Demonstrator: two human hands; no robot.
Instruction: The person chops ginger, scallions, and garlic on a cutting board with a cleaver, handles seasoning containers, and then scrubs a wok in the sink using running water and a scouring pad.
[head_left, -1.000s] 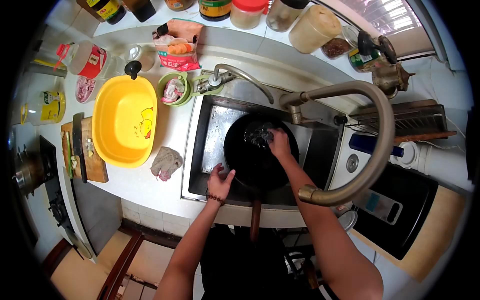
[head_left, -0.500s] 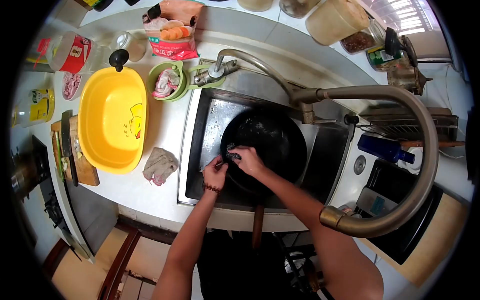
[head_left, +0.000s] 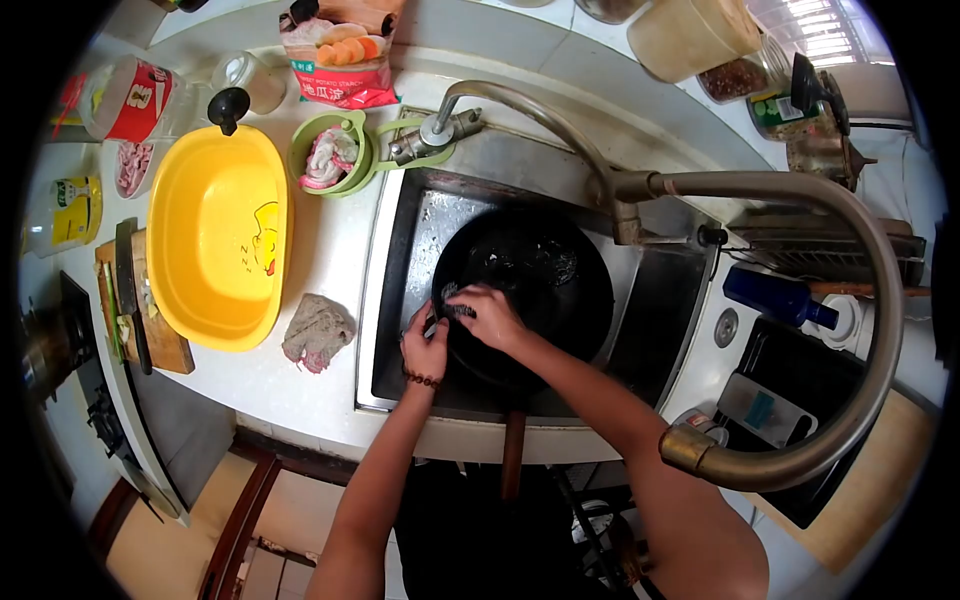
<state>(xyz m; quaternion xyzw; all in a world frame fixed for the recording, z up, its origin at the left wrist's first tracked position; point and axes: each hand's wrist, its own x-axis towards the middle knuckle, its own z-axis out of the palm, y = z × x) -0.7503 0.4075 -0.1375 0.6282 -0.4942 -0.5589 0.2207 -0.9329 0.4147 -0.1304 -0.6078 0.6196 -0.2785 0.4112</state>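
Note:
A black wok [head_left: 560,320] sits in the metal sink [head_left: 425,225], its wooden handle [head_left: 513,455] pointing toward me. Wet highlights shine on its inner surface. My left hand [head_left: 426,345], with a beaded bracelet at the wrist, is closed on the wok's left rim. Just inside that rim, my right hand [head_left: 487,316] presses a dark steel wool scrubber [head_left: 461,309] against the wok. My fingers partly hide the scrubber.
The faucet [head_left: 750,186] arches over the sink's right side. Left on the counter are a yellow basin [head_left: 205,260], a grey rag [head_left: 318,333], a green strainer [head_left: 350,180] and a knife [head_left: 128,290] on a cutting board [head_left: 170,335]. A blue bottle [head_left: 765,297] lies at right.
My right hand and the scrubber have shifted slightly left and up along the wok's left rim. The wok has tilted a little, and my left hand's fingers have moved up on the rim.

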